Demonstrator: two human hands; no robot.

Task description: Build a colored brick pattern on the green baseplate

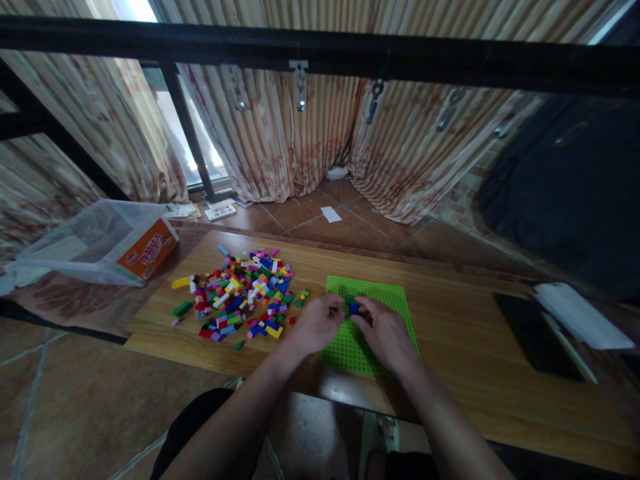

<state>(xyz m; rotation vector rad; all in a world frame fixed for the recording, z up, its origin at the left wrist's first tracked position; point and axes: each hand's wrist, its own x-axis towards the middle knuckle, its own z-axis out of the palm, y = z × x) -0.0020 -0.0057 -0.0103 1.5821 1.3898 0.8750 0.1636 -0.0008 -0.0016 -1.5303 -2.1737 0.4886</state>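
On wooden table (460, 320), studded baseplate (345, 350), blocky bricks (234, 304)

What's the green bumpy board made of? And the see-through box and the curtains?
Green board: probably plastic, fairly matte, with neat rows of little studs.
See-through box: likely plastic, smooth and cloudy, because light passes through its walls.
Curtains: apparently cloth, matte, hanging in soft folds.

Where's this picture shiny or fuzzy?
Head view: white glare at the bright window gap, left; pale shine on the brown wooden table, near its front edge; the small blue plastic brick by the fingers looks dim and fuzzy.
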